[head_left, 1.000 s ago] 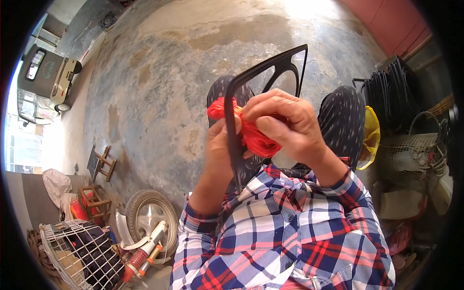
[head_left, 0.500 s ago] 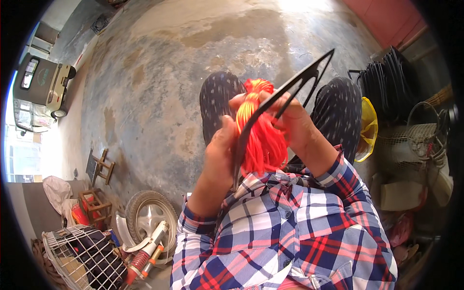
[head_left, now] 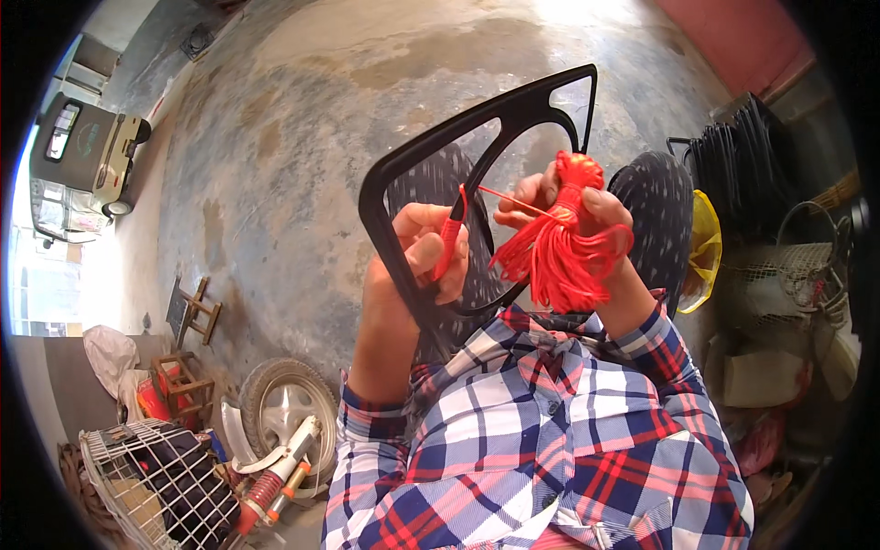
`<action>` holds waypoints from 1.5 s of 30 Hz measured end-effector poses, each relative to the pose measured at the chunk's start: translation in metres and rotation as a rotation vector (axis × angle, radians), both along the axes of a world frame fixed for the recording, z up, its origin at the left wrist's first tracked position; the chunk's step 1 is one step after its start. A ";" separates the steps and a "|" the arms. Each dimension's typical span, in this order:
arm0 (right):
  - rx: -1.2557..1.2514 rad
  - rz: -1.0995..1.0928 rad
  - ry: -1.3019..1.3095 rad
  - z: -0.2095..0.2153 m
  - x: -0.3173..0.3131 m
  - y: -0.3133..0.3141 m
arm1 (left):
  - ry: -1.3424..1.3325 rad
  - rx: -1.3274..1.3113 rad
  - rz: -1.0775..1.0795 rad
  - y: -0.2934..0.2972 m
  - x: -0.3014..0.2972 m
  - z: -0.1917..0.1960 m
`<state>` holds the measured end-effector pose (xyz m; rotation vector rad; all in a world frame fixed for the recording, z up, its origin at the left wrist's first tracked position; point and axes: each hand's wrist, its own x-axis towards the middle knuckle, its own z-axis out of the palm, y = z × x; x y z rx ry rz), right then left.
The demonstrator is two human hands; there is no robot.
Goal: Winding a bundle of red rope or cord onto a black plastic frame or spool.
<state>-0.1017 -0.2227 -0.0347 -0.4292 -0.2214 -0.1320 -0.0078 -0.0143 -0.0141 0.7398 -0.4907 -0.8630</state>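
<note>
A black frame (head_left: 440, 126) with rounded corners and an inner ring stands tilted above my lap. My left hand (head_left: 429, 249) grips the inner bar of this frame, where red cord is wound tightly round it in a short wrapped section (head_left: 446, 247). In my right hand (head_left: 600, 215) is a tied bundle of red cord (head_left: 566, 261), pinched near its neck with the loose loops hanging down. One strand stretches from the bundle across to the wrapped bar. My right index finger and thumb lie around the bundle, partly covered by it.
My knees (head_left: 655, 183) flank the frame. At right, a stack of black frames (head_left: 733, 147) stands beside a yellow bag (head_left: 704, 247). At lower left are a wheel (head_left: 289, 412), a white wire basket (head_left: 165, 477) and a small wooden stool (head_left: 197, 312).
The frame has turned from nearly edge-on to facing me more broadly. My right hand has moved the cord bundle right, away from my left hand, and a strand now spans between them.
</note>
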 end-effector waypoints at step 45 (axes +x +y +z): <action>-0.624 -0.053 0.382 0.035 0.021 0.048 | -0.027 0.043 0.133 0.014 0.009 -0.004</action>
